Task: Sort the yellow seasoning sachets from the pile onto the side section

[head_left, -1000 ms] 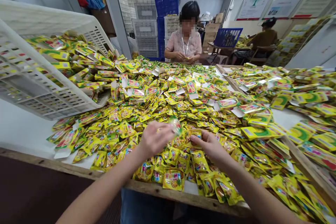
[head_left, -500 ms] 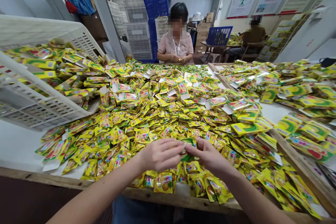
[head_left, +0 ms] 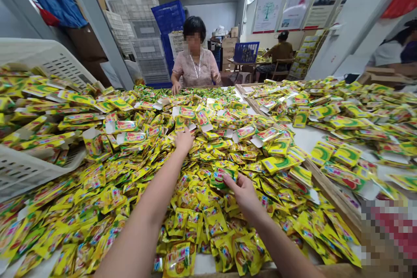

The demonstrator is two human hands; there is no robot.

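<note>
- Many yellow sachets were heaped across the table, from the lower edge of the frame to upper centre; more were spread at right, beyond a wooden rail.
- The left hand was extended to the middle of the heap, with its fingers pressed together and their tips among the sachets; nothing held could be made out.
- The right hand was placed at lower centre, with its fingers slightly spread and touching a green-topped sachet; whether that sachet was pinched could not be told.
- A white crate was tilted at left, with sachets lying in it and spilling from it.
- A co-worker was seen across the table at upper centre, one hand resting on the far edge of the heap.
- A blue crate was stacked among white crates behind the co-worker.
- Another seated person was seen at a table at upper right.
</note>
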